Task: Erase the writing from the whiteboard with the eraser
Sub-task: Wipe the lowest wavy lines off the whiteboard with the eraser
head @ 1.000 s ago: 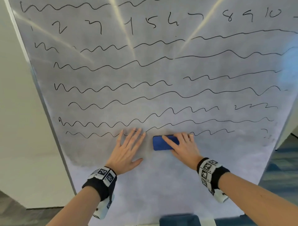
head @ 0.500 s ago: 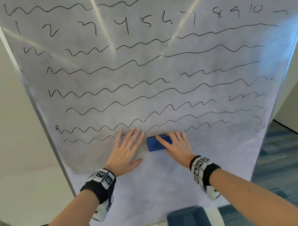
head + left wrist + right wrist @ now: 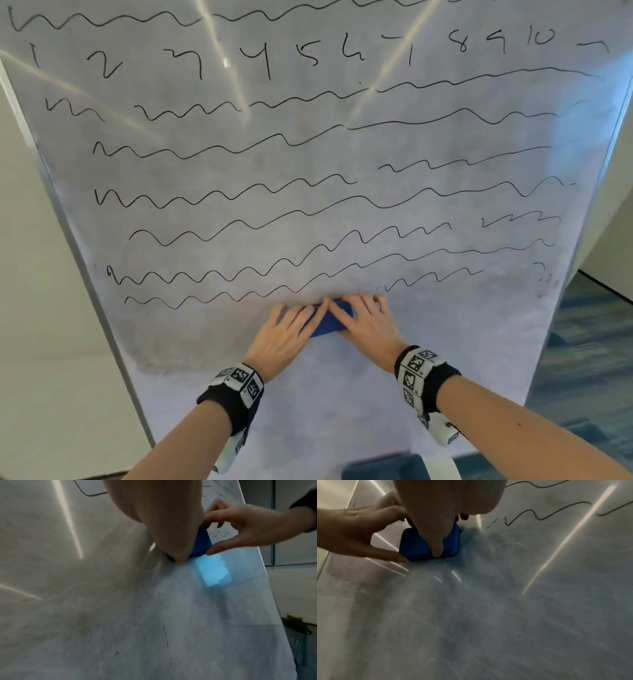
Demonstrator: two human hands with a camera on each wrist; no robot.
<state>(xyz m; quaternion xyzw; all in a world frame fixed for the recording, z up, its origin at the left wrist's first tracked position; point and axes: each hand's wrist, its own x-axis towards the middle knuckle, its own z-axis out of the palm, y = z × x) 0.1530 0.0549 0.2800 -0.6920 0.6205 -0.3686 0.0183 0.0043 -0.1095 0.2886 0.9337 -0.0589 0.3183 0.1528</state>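
Smudged grey along its lower part, the whiteboard (image 3: 445, 359) carries many wavy marker lines (image 3: 239, 195) above your hands. Your left hand (image 3: 284, 339) and right hand (image 3: 368, 325) both pinch the blue eraser (image 3: 330, 320) flat against it, just below the lowest squiggle; erasing has barely begun, so next sweep upward, pressing firmly.

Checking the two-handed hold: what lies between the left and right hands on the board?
The blue eraser, with the left hand and right hand holding it from either side; the head view shows it.
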